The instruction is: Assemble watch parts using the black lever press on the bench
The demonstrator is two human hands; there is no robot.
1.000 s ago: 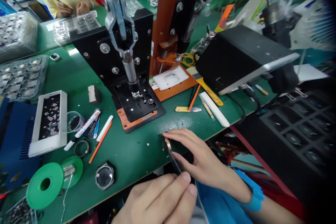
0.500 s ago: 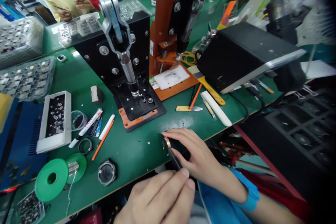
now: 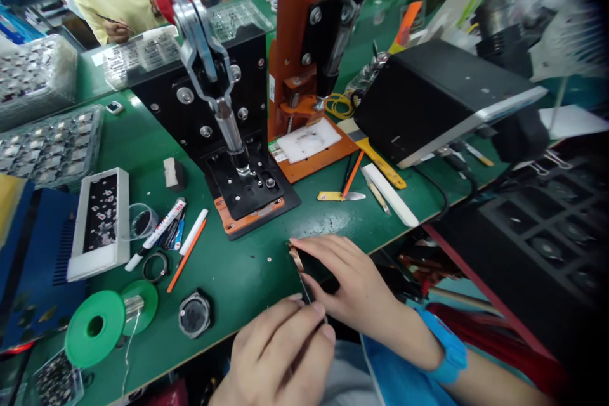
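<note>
Near the table's front edge, my right hand [image 3: 349, 282] pinches a small round copper-coloured part [image 3: 297, 259] between thumb and fingers. A blue watch is on that wrist. Lower down, my left hand [image 3: 280, 352] is closed around a slim dark tool [image 3: 306, 290], whose far end meets the copper-coloured part or lies just beside it. Most of the tool is hidden by my left fingers, so its exact kind does not show. To the left lies a dark watch case [image 3: 195, 313], face up and untouched.
Beyond my hands stand a black toggle press [image 3: 228, 85] and an orange one [image 3: 290, 19]. Left lie a green wire spool [image 3: 95, 323], a marker [image 3: 156, 233] and a parts tray [image 3: 122, 209]. A black box [image 3: 442, 98] stands right. Two people sit across the table.
The copper-coloured part has turned more edge-on and shifted slightly left. My left hand has moved a little left and up with the tool. Across the table, a person's hand has reached right.
</note>
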